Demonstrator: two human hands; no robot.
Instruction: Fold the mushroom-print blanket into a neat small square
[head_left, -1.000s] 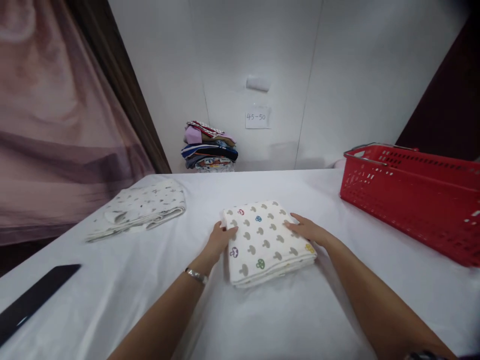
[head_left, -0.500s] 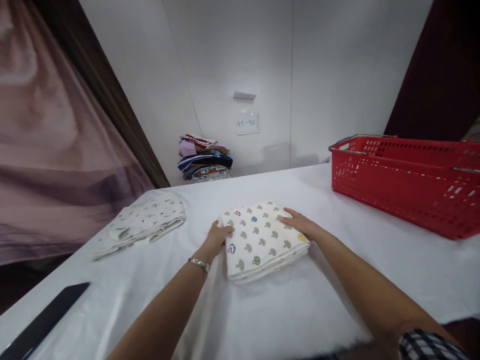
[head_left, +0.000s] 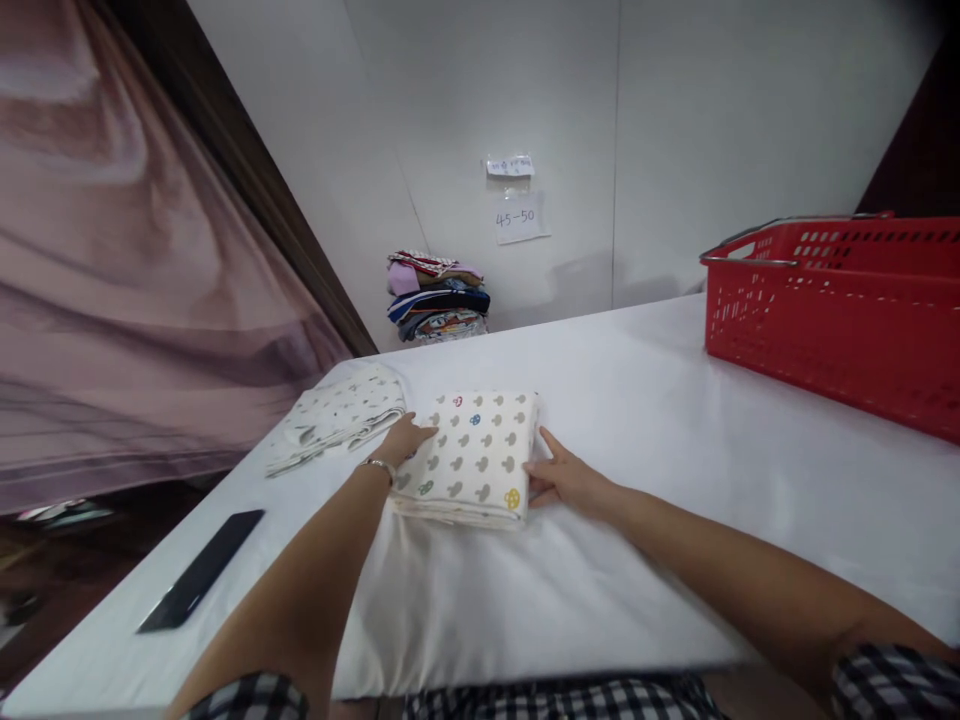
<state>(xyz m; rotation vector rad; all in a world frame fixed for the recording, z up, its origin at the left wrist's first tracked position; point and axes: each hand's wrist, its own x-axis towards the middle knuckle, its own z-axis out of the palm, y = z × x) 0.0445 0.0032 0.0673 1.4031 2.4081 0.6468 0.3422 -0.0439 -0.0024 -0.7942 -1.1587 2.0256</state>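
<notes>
Bench (head_left: 637, 380): white cloth covering, lightly creased; extends beneath and beyond both hands, its near edge below them. Wall (head_left: 682, 120): pale panels with vertical seams, ahead of the hands. Paper sign (head_left: 523, 218), lettered "45-50", fixed to the wall beyond the hands; smaller paper slip (head_left: 510, 167) above it, writing illegible. Pink curtain (head_left: 165, 290), draped, far left of the left hand, bordered by a dark brown curtain (head_left: 247, 180). Stack of folded fabrics (head_left: 437, 297), mixed colours, beyond the bench's far edge, ahead of the hands; support hidden.

Red basket (head_left: 832, 325): perforated plastic, metal handles, on the bench beyond and right of the right hand; cropped by the view. Inside mostly hidden by the near wall; contents cannot be told.

Folded cloth (head_left: 469, 445): white, grey mushroom print with a few coloured ones, lying flat on the bench between the hands. Left hand (head_left: 407, 438): digits spread, thumb over the cloth's left margin; bracelet (head_left: 380, 468) at wrist. Right hand (head_left: 571, 481): digits parted, tips touching the cloth's right side.

Second printed cloth (head_left: 341, 412): folded, just beyond and left of the left hand. Black flat object (head_left: 202, 572): on the bench, left of the left forearm.
</notes>
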